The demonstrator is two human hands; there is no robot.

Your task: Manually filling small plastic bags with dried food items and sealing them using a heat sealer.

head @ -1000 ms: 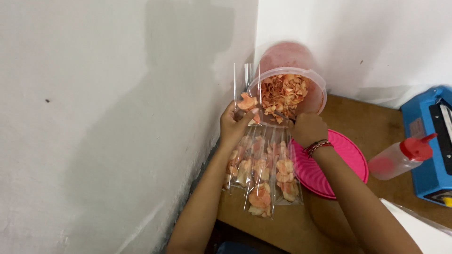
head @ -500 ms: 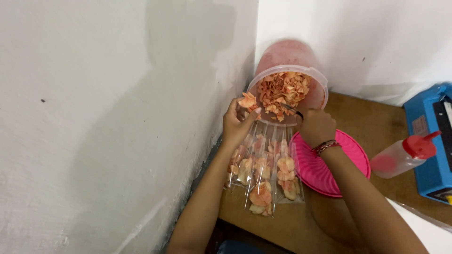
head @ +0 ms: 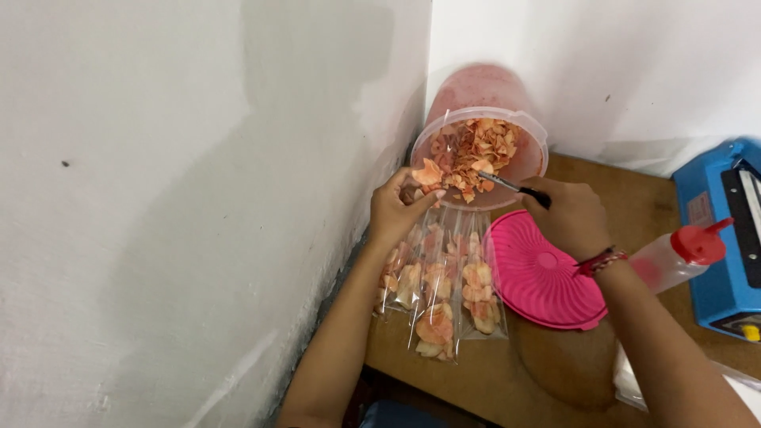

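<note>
Left hand [head: 400, 208]: closed on a clear plastic bag [head: 432, 170] held up at the mouth of the tub; its fingers pinch the bag's lower part, and a few orange chips show inside it.
Filled bags [head: 438, 295]: a row of narrow clear packets of orange chips lies flat on the wooden table [head: 468, 380], just below the left hand and tight beside the wall [head: 198, 198].
Tub [head: 533, 154]: a clear round plastic container, tipped on its side in the corner with its mouth toward the person, holding loose orange chips [head: 476, 147].
Tongs [head: 511, 187]: a thin metal tool with a dark grip, its tip among the chips; it looks like tongs, though the view is too small to be sure.
Right hand [head: 571, 214]: wrapped around the tool's dark grip, just in front of the tub.
Pink lid [head: 539, 273]: flat on the table, under the right wrist.
Squeeze bottle [head: 678, 254]: clear with a red cap, lying near the blue machine [head: 725, 238] at the right edge.
</note>
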